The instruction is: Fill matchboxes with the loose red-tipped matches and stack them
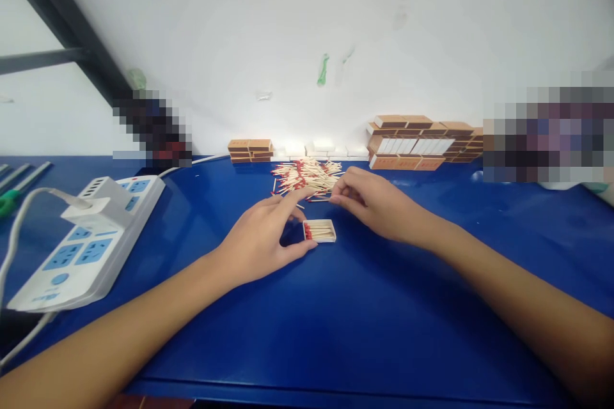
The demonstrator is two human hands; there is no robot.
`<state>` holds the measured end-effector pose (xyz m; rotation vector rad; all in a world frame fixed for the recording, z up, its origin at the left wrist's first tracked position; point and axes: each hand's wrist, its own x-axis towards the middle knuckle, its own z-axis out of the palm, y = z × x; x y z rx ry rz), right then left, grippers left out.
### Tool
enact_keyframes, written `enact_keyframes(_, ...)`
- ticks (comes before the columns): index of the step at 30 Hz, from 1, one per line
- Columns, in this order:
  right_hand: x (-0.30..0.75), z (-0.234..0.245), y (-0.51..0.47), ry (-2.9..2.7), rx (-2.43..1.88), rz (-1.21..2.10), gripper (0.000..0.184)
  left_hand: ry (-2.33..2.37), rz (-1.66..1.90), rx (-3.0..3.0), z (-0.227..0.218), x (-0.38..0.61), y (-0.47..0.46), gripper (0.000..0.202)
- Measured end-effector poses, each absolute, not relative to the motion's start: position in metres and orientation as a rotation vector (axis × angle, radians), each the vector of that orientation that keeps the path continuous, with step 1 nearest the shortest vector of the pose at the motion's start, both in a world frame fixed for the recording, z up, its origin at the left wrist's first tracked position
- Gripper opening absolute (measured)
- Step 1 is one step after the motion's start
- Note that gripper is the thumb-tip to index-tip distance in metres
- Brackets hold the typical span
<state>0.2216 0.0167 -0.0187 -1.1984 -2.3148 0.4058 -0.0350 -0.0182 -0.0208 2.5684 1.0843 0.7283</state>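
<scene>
A small open matchbox tray [320, 231] with red-tipped matches in it lies on the blue table [336, 319]. My left hand [266, 239] steadies the tray, thumb at its near left corner and forefinger stretched above it. My right hand [371, 203] is curled with fingertips pinched at the near edge of a loose pile of matches [307, 176] just behind the tray. What the pinch holds is too small to make out.
Stacked brown matchboxes [422, 142] line the wall at back right, a smaller stack [250, 149] sits at back centre, with white inner trays [326, 147] between them. A white power strip [91, 239] with a plugged-in adapter and cable lies at left.
</scene>
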Motion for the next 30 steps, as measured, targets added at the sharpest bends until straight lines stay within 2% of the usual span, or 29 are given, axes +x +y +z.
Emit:
enact_keyframes(3,0.215,-0.011,0.004,-2.446,-1.119,0.562,0.014,1.091,0.752,2.558,-0.021,-0.035,-0.018,0.073)
enact_keyframes(6,0.21,-0.011,-0.003,-2.499,-1.105,0.533,0.012,1.092,0.747,2.552,-0.022,-0.035,-0.018,0.074)
enact_keyframes(16,0.21,-0.009,-0.001,-2.301,-1.139,0.658,0.012,1.048,0.791,2.526,-0.021,-0.034,-0.019,0.07)
enact_keyframes(21,0.222,-0.013,0.015,-2.19,-1.255,0.582,0.019,1.03,0.837,2.508,-0.026,-0.035,-0.017,0.064)
enact_keyframes(30,0.283,-0.009,0.056,-1.645,-1.579,0.269,0.024,1.046,0.804,2.537,-0.025,-0.038,-0.015,0.054)
